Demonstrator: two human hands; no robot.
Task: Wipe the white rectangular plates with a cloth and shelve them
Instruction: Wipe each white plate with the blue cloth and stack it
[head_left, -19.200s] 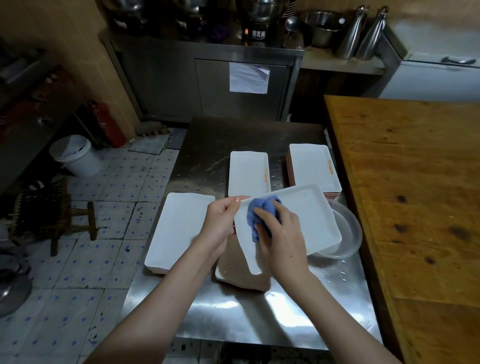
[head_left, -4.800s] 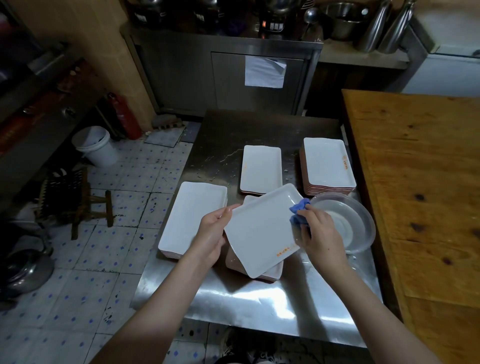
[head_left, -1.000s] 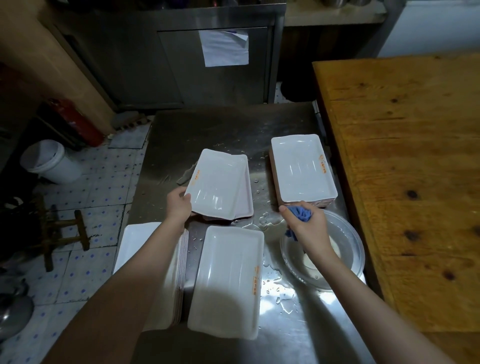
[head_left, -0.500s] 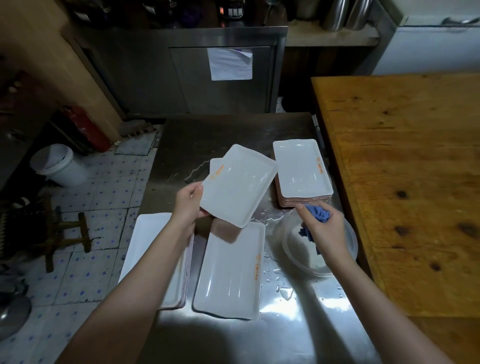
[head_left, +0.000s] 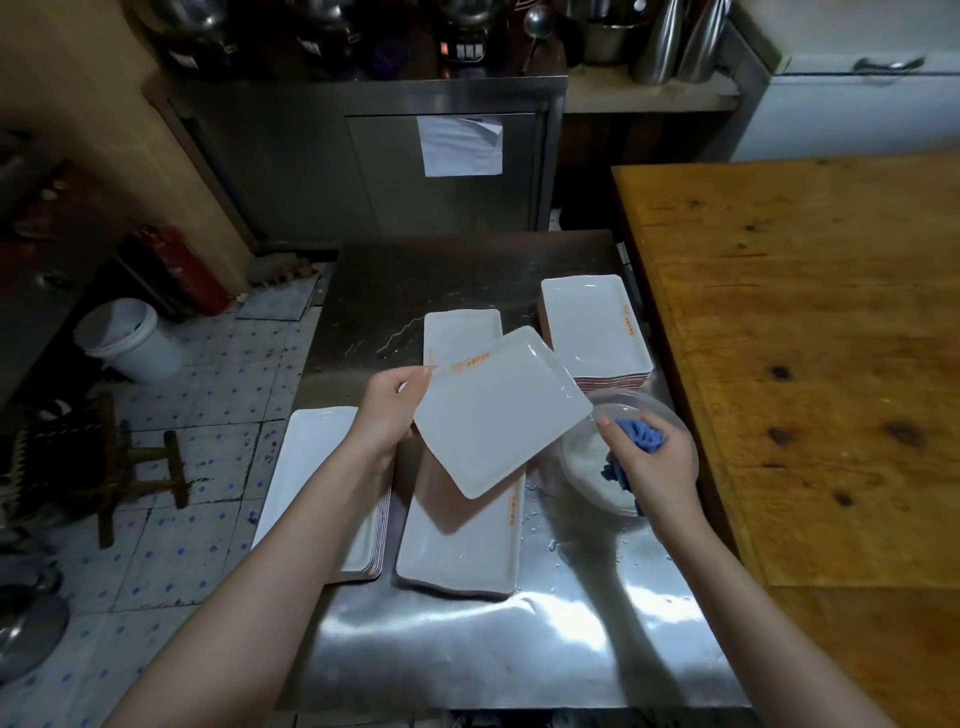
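While the steel table (head_left: 467, 649) fills the middle, with the wooden table (head_left: 805, 364) butted up against its right side, it's the plates that matter. Four lots sit on the steel: the near-left stack (head_left: 317, 467) partly under the left forearm, the near-middle stack (head_left: 457, 545), the far-right stack (head_left: 592, 327) and a low far-middle stack (head_left: 457, 332).

One white rectangular plate (head_left: 498, 410) is up in the air over the near-middle stack, tilted, face up, with its orange print along the far-left edge. It's gripped at its left corner by the left hand (head_left: 387, 410), thumb on the rim and fingers underneath. The plate's right corner hangs over the rim of the clear bowl (head_left: 639, 397), just beside the right hand (head_left: 649, 462); can't tell if they touch.

That hand is over the bowl with the blue cloth (head_left: 641, 436) bunched in its curled fingers. Bowl bottom looks whitish, can't tell if there's water in it. Water drops (head_left: 540, 519) dot the steel next to it.
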